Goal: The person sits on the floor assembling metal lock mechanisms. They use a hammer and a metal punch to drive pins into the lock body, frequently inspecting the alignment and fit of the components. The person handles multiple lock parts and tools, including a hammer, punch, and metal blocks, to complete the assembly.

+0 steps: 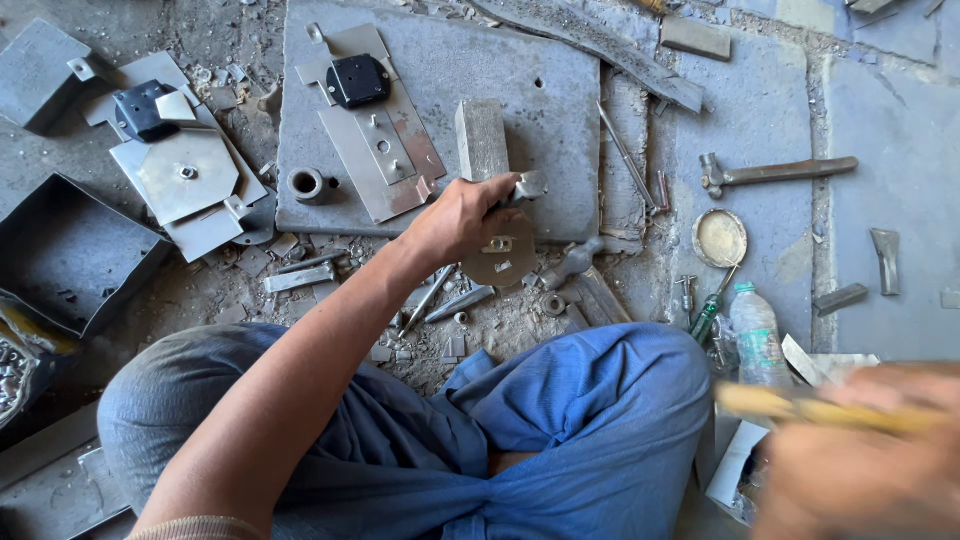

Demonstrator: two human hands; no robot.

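Left hand (462,218) has its fingers clamped on a flat metal plate (503,262) at the slab's (440,90) 6 o'clock edge. Looks stiff, thin, sharp-edged, so hold its rim. Right hand (860,470), at 4 o'clock, is blurry, fingers wrapped round a yellowish handle (790,405)

A hammer (775,173), round tin lid (719,238), plastic bottle (756,332) and screwdriver (712,308) lie on the floor.

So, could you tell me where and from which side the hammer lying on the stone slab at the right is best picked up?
Best by the far end of its handle, coming down from above. The hammer lies flat on the stone slab, head to the left near the round tin lid, handle running right with bare slab around it. Neither the left hand nor the right hand is near it.
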